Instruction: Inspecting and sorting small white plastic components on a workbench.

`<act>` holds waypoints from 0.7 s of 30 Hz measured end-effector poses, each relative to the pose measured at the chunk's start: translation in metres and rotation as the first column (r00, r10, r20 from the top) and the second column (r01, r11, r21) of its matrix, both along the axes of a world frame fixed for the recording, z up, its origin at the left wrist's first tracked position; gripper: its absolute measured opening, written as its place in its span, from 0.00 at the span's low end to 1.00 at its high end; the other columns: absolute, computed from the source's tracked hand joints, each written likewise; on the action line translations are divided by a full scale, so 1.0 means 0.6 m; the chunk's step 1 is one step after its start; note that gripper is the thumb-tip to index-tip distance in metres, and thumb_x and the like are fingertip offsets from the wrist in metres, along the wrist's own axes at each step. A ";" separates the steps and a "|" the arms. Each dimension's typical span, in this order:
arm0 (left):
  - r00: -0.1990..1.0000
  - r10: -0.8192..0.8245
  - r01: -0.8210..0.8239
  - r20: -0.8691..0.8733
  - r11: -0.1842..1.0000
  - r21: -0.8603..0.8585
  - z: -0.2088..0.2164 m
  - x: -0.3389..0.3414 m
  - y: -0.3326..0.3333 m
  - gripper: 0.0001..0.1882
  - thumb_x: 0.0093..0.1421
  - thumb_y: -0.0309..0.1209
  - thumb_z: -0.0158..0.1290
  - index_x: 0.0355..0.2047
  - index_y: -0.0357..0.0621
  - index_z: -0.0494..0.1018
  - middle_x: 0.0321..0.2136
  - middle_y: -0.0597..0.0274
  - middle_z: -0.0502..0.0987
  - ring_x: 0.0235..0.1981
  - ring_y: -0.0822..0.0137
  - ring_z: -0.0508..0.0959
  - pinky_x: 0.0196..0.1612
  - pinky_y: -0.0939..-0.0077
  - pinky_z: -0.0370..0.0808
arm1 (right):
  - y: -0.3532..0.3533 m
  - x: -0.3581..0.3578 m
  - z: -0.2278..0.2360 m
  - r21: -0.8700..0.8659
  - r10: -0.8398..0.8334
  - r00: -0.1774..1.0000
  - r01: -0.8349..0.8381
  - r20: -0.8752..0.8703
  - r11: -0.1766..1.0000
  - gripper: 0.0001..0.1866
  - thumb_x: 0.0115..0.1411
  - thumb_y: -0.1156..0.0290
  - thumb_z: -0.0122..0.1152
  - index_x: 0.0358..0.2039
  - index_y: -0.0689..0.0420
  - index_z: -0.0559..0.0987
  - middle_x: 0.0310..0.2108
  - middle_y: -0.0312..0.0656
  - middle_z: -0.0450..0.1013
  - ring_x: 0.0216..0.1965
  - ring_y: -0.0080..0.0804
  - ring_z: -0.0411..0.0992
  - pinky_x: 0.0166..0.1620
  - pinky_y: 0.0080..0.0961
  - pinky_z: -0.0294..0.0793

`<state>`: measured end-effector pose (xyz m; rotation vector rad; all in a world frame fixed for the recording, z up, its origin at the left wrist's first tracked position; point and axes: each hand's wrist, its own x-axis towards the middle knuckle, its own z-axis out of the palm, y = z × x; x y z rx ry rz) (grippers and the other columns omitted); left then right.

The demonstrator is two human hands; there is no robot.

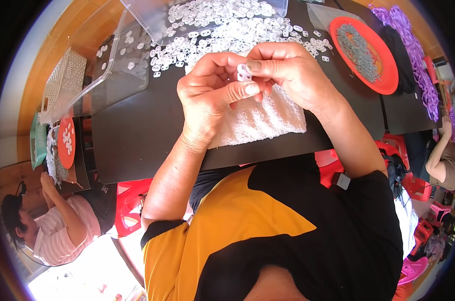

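A small white plastic piece (244, 73) with holes is held up over the table. My left hand (205, 95) is closed on it, with the thumb below and the fingers curled behind. From the other side, my right hand (290, 70) pinches at its upper right edge with thumb and forefinger. Whether a smaller part is also in the right fingertips, I cannot tell. Under both hands lies a white towel (272, 123). Just beyond them spreads a heap of similar white pieces (220, 37).
A red oval plate (389, 83) of thin grey metal parts stands at right, near purple cord (413, 55). Clear plastic bins (114, 93) stand at far left and back. One person (62, 223) works at left; another's arm (440, 155) shows at right.
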<state>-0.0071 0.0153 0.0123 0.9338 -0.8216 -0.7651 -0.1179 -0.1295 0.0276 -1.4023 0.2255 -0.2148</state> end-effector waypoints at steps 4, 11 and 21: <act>0.997 0.043 -0.050 0.069 0.994 0.097 0.005 0.004 0.007 0.15 0.53 0.13 0.59 0.41 0.29 0.71 0.32 0.51 0.78 0.31 0.62 0.81 0.37 0.70 0.81 | 0.007 -0.002 0.003 0.071 0.006 1.000 -0.005 -0.009 0.997 0.12 0.61 0.63 0.61 0.30 0.60 0.80 0.20 0.34 0.73 0.21 0.22 0.73 0.27 0.14 0.66; 1.000 0.013 -0.013 -0.007 1.000 0.005 0.007 -0.007 0.003 0.15 0.53 0.12 0.59 0.41 0.30 0.72 0.31 0.53 0.78 0.30 0.63 0.81 0.36 0.71 0.81 | -0.003 -0.002 -0.004 0.079 0.022 0.998 -0.026 0.055 0.997 0.12 0.61 0.65 0.61 0.30 0.63 0.80 0.21 0.37 0.74 0.21 0.22 0.72 0.27 0.15 0.66; 0.999 0.042 -0.042 0.008 0.997 0.061 0.008 -0.002 0.005 0.14 0.53 0.09 0.55 0.41 0.29 0.73 0.34 0.52 0.79 0.34 0.60 0.82 0.40 0.73 0.81 | -0.003 -0.001 -0.007 -0.097 -0.011 0.993 0.022 0.117 0.995 0.09 0.59 0.69 0.63 0.27 0.62 0.78 0.21 0.35 0.72 0.21 0.21 0.70 0.27 0.15 0.65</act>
